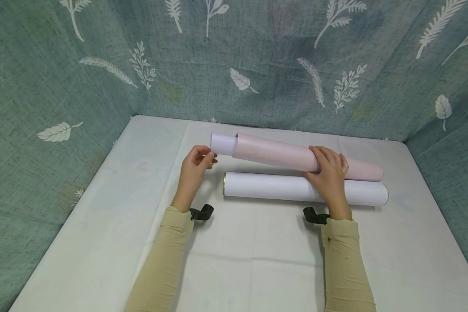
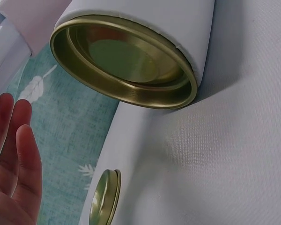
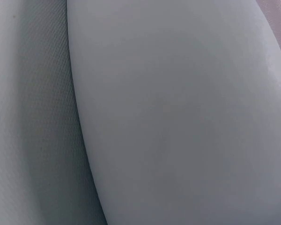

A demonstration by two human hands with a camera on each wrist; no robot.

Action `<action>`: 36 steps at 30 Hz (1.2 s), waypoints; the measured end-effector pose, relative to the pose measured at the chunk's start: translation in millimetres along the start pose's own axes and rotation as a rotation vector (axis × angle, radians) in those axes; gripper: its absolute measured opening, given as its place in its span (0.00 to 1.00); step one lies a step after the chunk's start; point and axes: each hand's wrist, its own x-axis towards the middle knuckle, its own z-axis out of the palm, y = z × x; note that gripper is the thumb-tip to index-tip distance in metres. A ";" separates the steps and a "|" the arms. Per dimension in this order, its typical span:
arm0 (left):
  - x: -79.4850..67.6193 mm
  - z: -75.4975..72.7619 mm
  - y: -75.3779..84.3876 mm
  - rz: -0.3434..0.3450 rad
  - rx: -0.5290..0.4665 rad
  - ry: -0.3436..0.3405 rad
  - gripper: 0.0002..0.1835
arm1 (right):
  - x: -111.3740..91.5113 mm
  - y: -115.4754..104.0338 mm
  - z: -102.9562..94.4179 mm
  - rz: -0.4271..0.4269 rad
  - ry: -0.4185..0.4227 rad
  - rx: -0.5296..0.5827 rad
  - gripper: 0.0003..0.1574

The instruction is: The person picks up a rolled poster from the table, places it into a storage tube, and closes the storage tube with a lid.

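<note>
My right hand (image 1: 329,173) grips the pink tube (image 1: 274,151) past its middle, with fingers over the top and thumb on the near side. From the tube's open left end sticks a rolled white sheet (image 1: 223,144). At that roll's lower left corner, my left hand (image 1: 193,171) pinches the edge between thumb and forefinger; in the left wrist view its other fingers (image 2: 28,154) are held loosely out. Partly hidden behind this hand in the head view, a gold lid (image 2: 113,197) lies on the table. A white tube (image 1: 265,186) lies nearer me, below the pink one.
The white tube's left end has a recessed gold metal cap (image 2: 126,61). A white cloth (image 1: 253,268) covers the table, and green leaf-patterned fabric (image 1: 257,56) surrounds its back and sides. The white tube's surface (image 3: 173,112) fills most of the right wrist view.
</note>
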 end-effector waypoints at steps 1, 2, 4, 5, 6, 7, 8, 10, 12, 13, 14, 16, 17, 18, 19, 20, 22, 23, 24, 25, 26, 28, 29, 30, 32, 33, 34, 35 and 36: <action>-0.2 0.4 0.2 0.002 -0.004 -0.003 0.16 | 0.1 0.0 -0.1 0.000 0.000 0.002 0.45; -0.4 0.8 0.3 0.004 -0.007 -0.007 0.16 | 0.2 -0.2 -0.3 -0.001 0.001 0.004 0.45; -0.6 1.6 0.5 0.007 -0.002 -0.014 0.15 | 0.4 -0.5 -0.7 0.000 0.000 0.007 0.45; -0.7 2.0 0.5 0.008 0.003 -0.017 0.15 | 0.5 -0.7 -0.9 0.000 0.000 0.005 0.45; -0.8 2.2 0.7 0.010 0.006 -0.019 0.15 | 0.5 -0.8 -1.1 0.001 -0.001 0.007 0.45; -0.8 2.5 0.8 0.010 0.008 -0.020 0.15 | 0.4 -1.0 -1.2 0.003 -0.003 0.009 0.45; -0.9 2.7 0.8 0.011 0.011 -0.022 0.15 | 0.4 -1.2 -1.2 0.004 -0.004 0.010 0.45; -1.0 3.0 0.9 0.013 0.017 -0.025 0.15 | 0.4 -1.4 -1.2 0.006 -0.006 0.008 0.46; -1.1 3.5 0.7 0.016 0.019 -0.029 0.14 | 0.3 -1.3 -1.2 0.006 -0.007 0.005 0.46; -1.1 3.8 0.5 0.017 0.019 -0.032 0.14 | 0.3 -1.3 -1.2 0.006 -0.006 0.004 0.46; -1.0 4.2 0.3 0.018 0.020 -0.036 0.14 | 0.3 -1.2 -1.2 0.005 -0.006 0.004 0.46; -1.1 4.9 -0.3 0.021 0.023 -0.042 0.15 | 0.4 -1.3 -1.3 0.004 -0.005 0.003 0.46; -1.1 5.3 -0.6 0.023 0.025 -0.045 0.15 | 0.5 -1.5 -1.4 0.003 -0.005 0.002 0.46; -1.2 5.7 -0.7 0.023 0.026 -0.047 0.15 | 0.5 -1.6 -1.4 0.003 -0.005 0.002 0.46; -1.2 5.9 -0.9 0.022 0.027 -0.047 0.15 | 0.6 -1.7 -1.3 0.003 -0.005 0.002 0.46; -1.2 6.1 -1.0 0.021 0.027 -0.047 0.15 | 0.7 -1.7 -1.1 0.003 -0.006 0.003 0.45; -1.1 6.4 -1.1 0.020 0.032 -0.048 0.14 | 0.9 -1.5 -0.5 0.003 -0.008 0.002 0.45; -1.2 6.5 -1.2 0.020 0.031 -0.049 0.14 | 0.9 -1.3 -0.3 0.004 -0.010 0.001 0.45; -1.2 6.6 -1.3 0.023 0.030 -0.052 0.14 | 1.0 -1.1 -0.1 0.005 -0.011 0.001 0.45; -1.9 6.9 1.8 0.018 0.027 -0.057 0.14 | 1.0 -0.8 0.1 0.005 -0.012 0.000 0.45; -3.0 7.5 5.6 0.016 0.025 -0.063 0.13 | 1.0 -0.5 0.2 0.006 -0.013 0.000 0.45; -2.9 8.2 4.9 0.018 0.023 -0.070 0.13 | 0.8 -0.4 0.1 0.009 -0.015 -0.001 0.45; -3.2 8.8 5.2 0.018 0.021 -0.074 0.13 | 0.6 -0.4 -0.1 0.010 -0.015 0.000 0.45; -4.0 9.5 8.0 0.014 0.016 -0.078 0.13 | 0.5 -0.4 -0.3 0.010 -0.015 0.000 0.45; -5.4 10.5 11.9 0.013 0.015 -0.082 0.12 | 0.2 -0.4 -0.5 0.011 -0.016 -0.001 0.45; -5.5 10.9 12.0 0.013 0.018 -0.083 0.12 | 0.1 -0.5 -0.5 0.010 -0.015 -0.001 0.45; -6.9 11.5 16.2 0.011 0.021 -0.087 0.11 | 0.1 -0.6 -0.6 0.010 -0.014 -0.002 0.45; -8.3 12.1 20.7 0.009 0.023 -0.093 0.11 | 0.0 -0.6 -0.6 0.009 -0.014 -0.002 0.45; -9.4 12.6 24.6 0.006 0.026 -0.098 0.10 | -0.1 -0.8 -0.7 0.008 -0.013 -0.003 0.45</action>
